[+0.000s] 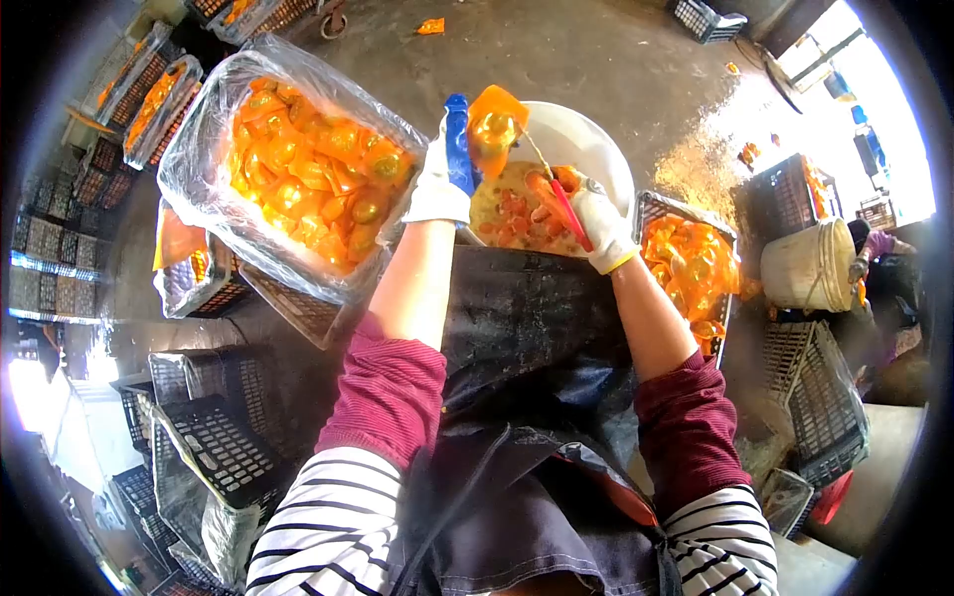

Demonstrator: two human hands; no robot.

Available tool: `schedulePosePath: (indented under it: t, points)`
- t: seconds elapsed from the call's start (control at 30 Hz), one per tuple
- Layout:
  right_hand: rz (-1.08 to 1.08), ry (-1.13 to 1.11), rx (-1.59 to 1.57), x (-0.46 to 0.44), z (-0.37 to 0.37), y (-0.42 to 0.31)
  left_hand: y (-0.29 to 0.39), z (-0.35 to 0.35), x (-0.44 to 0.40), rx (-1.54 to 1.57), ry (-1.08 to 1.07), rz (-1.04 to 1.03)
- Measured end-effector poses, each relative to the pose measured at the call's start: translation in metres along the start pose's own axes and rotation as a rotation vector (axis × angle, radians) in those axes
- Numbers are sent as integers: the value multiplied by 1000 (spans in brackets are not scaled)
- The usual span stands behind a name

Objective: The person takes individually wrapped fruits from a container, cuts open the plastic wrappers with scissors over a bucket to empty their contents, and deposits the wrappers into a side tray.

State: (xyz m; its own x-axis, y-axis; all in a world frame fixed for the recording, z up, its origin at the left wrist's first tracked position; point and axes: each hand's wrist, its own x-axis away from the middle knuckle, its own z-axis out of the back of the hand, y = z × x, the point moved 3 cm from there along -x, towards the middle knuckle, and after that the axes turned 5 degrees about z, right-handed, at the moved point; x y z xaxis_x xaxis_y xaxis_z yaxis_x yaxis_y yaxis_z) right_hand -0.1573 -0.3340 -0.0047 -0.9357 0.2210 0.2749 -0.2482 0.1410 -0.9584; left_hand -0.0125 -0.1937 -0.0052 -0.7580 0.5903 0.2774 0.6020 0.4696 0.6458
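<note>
My left hand point(439, 179) wears a white glove with a blue part along the fingers. It is closed on a glossy orange piece point(497, 117) with a round greenish middle, raised over a white tub point(618, 164). Murky liquid and orange-red bits lie inside the tub. In a white glove with a yellow cuff, my right hand point(601, 223) is closed around a red-handled knife point(570, 214). Its slim, smeared blade points up toward the orange piece. Other orange matter shows at the right fingers; whether they hold it I cannot tell.
A plastic-lined crate point(288, 65) full of orange pieces stands at the left, close to my left forearm. Another crate of orange pieces point(686, 263) is right of the tub. Black crates point(224, 447) stack at lower left. A bucket point(810, 263) and a person's arm point(879, 248) are far right.
</note>
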Motion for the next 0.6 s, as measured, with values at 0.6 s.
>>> schedulePosePath:
  t: [0.6]
  points:
    - [124,-34,158,5,-4,1,-11,15,0,-584,56,-184]
